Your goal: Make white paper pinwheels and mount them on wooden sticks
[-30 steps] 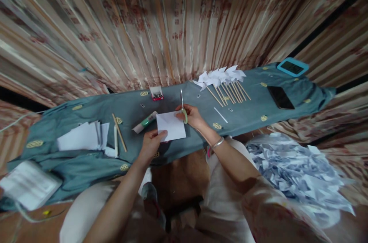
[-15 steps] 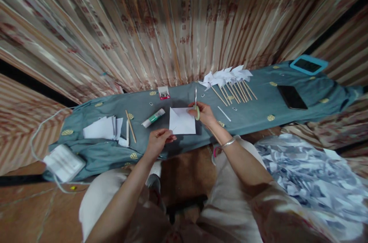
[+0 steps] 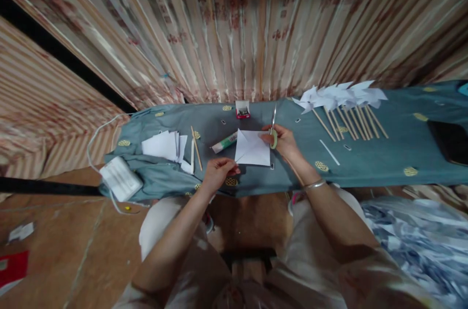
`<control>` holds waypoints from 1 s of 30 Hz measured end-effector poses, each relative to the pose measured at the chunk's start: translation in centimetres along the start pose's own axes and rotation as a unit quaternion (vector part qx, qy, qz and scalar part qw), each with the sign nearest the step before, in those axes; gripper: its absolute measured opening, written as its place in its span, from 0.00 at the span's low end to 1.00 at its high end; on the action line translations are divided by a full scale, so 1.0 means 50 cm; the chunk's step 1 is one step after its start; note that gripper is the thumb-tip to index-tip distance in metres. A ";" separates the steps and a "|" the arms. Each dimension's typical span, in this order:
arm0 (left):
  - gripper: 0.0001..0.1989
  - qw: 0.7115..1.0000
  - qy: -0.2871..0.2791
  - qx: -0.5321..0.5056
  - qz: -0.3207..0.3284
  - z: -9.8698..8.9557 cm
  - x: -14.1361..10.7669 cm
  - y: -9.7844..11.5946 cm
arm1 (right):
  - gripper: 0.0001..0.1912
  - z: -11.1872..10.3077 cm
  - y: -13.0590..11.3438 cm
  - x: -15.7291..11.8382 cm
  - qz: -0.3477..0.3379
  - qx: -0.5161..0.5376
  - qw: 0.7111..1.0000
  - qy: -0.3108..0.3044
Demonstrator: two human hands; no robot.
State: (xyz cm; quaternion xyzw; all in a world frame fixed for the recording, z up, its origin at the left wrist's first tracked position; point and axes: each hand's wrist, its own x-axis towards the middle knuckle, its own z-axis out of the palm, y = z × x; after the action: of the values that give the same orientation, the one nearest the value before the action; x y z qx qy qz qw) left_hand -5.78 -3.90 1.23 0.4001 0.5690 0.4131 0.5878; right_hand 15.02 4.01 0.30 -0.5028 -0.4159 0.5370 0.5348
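Note:
A square sheet of white paper (image 3: 255, 152) with diagonal lines is held between my hands above the cloth. My left hand (image 3: 220, 171) is closed in a pinch at the paper's lower left corner, where a thin line like a cut runs inward. Scissors (image 3: 274, 137) with pale green handles hang on the fingers of my right hand (image 3: 285, 141), blades pointing away from me. The same hand's fingertips also grip the paper's right edge. Just left of the paper lies a green and white glue tube (image 3: 225, 143). A small red and white box of metal pins (image 3: 243, 110) stands behind it.
On the table's grey-green cloth (image 3: 292, 177), several paper pinwheels on sticks (image 3: 341, 99) lie to the right, before a black phone (image 3: 449, 142). Stacked paper (image 3: 163, 145), a wooden stick (image 3: 196, 148) and a white power strip (image 3: 121, 178) lie left. Paper scraps (image 3: 424, 241) fill the lower right.
My view has turned left, so the table's things appear farther right. Both hands keep their grip on the paper, and the scissors stay in the right hand.

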 end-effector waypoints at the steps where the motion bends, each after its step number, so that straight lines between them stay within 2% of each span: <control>1: 0.13 1.000 -0.002 -0.003 -0.005 -0.002 0.000 -0.003 | 0.20 -0.002 0.003 0.002 -0.006 -0.003 1.000 0.007; 6: 0.13 0.999 -0.023 -0.045 -0.014 0.005 0.014 -0.017 | 0.16 -0.019 0.012 0.020 -0.027 0.028 0.996 0.079; 11: 0.20 0.990 -0.065 -0.123 -0.025 0.054 0.040 -0.028 | 0.13 -0.028 0.025 0.039 -0.042 0.091 0.987 0.123; 14: 0.26 0.984 -0.076 -0.164 -0.005 0.085 0.053 -0.025 | 0.12 -0.022 0.026 0.038 -0.033 0.111 0.986 0.121; 16: 0.27 0.980 -0.092 -0.178 0.014 0.099 0.060 -0.021 | 0.12 -0.015 0.024 0.034 -0.020 0.117 0.986 0.120; 18: 0.25 0.975 -0.085 -0.203 0.018 0.107 0.066 -0.016 | 0.12 -0.006 0.023 0.029 -0.011 0.117 0.985 0.123; 24: 0.24 0.948 -0.058 -0.313 -0.022 0.108 0.077 -0.008 | 0.13 0.005 0.038 0.018 -0.019 0.079 0.992 0.096; 27: 0.24 0.940 -0.047 -0.337 -0.037 0.106 0.082 -0.009 | 0.11 0.004 0.047 0.011 -0.015 0.062 0.994 0.085; 30: 0.23 0.938 -0.034 -0.344 -0.035 0.105 0.089 -0.015 | 0.12 0.005 0.051 0.001 0.008 0.061 0.993 0.100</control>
State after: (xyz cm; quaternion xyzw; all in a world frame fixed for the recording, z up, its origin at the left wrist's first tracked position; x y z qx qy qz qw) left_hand -0.46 0.03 -0.83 0.1678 0.3854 0.5489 0.7225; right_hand 14.40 3.89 -2.16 -0.5233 -0.3225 0.5133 0.5989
